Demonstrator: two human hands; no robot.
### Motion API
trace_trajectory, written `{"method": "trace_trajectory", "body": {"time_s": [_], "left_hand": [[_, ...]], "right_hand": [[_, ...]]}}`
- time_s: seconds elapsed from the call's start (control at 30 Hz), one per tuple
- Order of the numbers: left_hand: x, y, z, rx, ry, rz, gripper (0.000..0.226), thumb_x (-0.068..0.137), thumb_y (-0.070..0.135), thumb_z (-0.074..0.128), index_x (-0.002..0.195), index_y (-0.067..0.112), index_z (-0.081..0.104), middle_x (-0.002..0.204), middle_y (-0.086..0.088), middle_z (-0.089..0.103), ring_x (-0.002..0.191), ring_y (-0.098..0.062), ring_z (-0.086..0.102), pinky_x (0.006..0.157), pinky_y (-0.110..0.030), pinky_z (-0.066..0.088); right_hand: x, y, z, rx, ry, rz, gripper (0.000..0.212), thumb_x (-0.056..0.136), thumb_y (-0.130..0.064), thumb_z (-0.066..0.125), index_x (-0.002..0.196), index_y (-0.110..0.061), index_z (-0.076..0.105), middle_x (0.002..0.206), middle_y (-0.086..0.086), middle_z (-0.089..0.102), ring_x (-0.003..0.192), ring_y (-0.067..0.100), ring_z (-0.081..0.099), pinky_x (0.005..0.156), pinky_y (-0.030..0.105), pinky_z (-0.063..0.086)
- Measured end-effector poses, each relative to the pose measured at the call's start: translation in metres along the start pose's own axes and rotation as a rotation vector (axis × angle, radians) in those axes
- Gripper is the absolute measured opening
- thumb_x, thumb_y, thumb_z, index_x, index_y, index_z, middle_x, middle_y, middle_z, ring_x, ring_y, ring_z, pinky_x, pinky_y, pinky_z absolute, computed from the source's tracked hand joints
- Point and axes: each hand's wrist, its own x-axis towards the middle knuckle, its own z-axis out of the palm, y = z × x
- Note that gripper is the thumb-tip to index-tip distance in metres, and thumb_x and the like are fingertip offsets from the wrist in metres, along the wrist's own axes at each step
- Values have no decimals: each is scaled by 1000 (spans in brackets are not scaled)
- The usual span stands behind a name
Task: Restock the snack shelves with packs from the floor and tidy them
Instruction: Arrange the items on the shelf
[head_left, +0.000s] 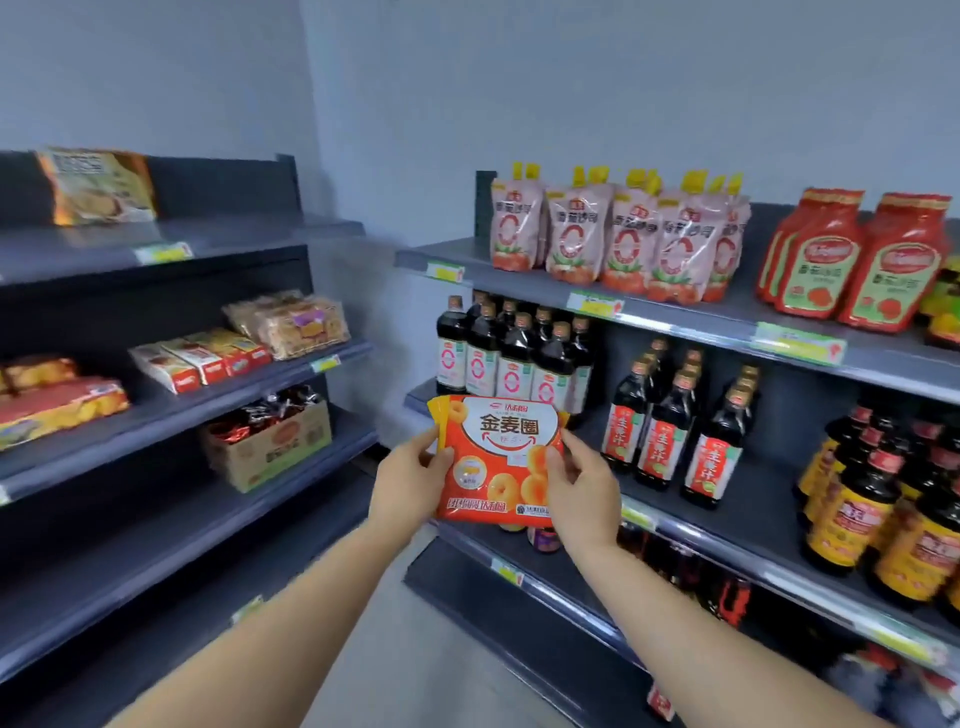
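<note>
Head view: left hand (410, 480) and right hand (582, 493) both grip orange snack packs (498, 457) by side edges, fingers curled round, up in air between two racks. Left of hands: dark grey snack shelves (130, 545), cracker packs (202, 361), open cardboard box (270, 447). Right of hands: sauce shelves (769, 514), dark bottles (511, 364) just behind packs. Higher up: pink pouches (618, 239). Behind all: plain grey wall (519, 78).

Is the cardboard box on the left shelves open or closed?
Open. The cardboard box has its top uncovered, and shiny dark packets poke out above its rim.
</note>
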Motion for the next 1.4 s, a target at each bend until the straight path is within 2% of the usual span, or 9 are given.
{"method": "trace_trajectory", "body": {"time_s": [0.13, 0.3, 0.4, 0.57, 0.73, 0.83, 1.1, 1.27, 1.4], "left_hand": [[2, -12, -95, -10, 158, -14, 37, 97, 26, 53, 134, 22, 55, 116, -1, 68, 88, -15, 66, 77, -30, 54], [2, -30, -205, -3, 278, -25, 41, 97, 30, 53, 137, 22, 52, 114, 2, 68, 92, -15, 68, 84, -40, 57], [-3, -37, -262, 18, 367, -28, 43, 97, 32, 53, 138, 22, 49, 109, 6, 65, 87, -13, 67, 79, -37, 58], [-9, -50, -343, 45, 503, -48, 46, 96, 33, 54, 140, 25, 46, 114, 1, 66, 89, -15, 67, 75, -37, 59], [-9, -58, -408, 67, 642, -79, 45, 96, 34, 54, 139, 24, 48, 117, -1, 66, 93, -17, 68, 75, -35, 59], [-7, -62, -442, 68, 732, -76, 43, 96, 32, 54, 138, 23, 50, 112, 1, 67, 89, -15, 68, 68, -29, 57], [-10, -70, -520, 65, 946, -108, 39, 97, 31, 53, 135, 23, 54, 105, 0, 68, 90, -18, 68, 78, -40, 59], [-28, -80, -565, 106, 1075, -168, 38, 97, 32, 53, 134, 24, 53, 101, -1, 67, 90, -18, 68, 68, -32, 57], [-46, -92, -604, 122, 1161, -205, 42, 97, 32, 52, 138, 25, 49, 104, -2, 66, 89, -19, 68, 77, -40, 59]], "right_hand": [[-17, -66, 71, 38, -108, -88, 36, 97, -34, 49, 132, -26, 56, 125, 2, 61, 113, 21, 56, 93, 41, 49], [-45, -145, 148, 88, -209, -179, 37, 97, -36, 48, 132, -26, 56, 123, 0, 61, 112, 20, 58, 92, 35, 49], [-63, -186, 189, 147, -280, -227, 35, 96, -41, 47, 128, -32, 57, 117, -3, 64, 105, 19, 63, 86, 43, 55], [-92, -249, 242, 196, -351, -297, 36, 96, -40, 49, 130, -31, 57, 120, -3, 64, 105, 18, 63, 86, 43, 56], [-106, -304, 290, 224, -429, -406, 37, 97, -38, 49, 132, -26, 56, 125, -4, 62, 110, 17, 60, 86, 37, 55], [-110, -334, 321, 259, -475, -471, 39, 97, -42, 48, 133, -27, 55, 123, -3, 63, 109, 17, 61, 84, 41, 57], [-126, -410, 402, 349, -641, -601, 41, 97, -41, 48, 135, -25, 53, 124, -1, 63, 110, 17, 60, 87, 41, 56], [-155, -447, 442, 404, -752, -660, 39, 97, -38, 49, 133, -25, 55, 124, 0, 63, 111, 17, 59, 88, 37, 54], [-190, -477, 470, 465, -825, -695, 37, 97, -37, 50, 132, -24, 56, 124, -1, 63, 112, 17, 59, 89, 40, 53]]}}
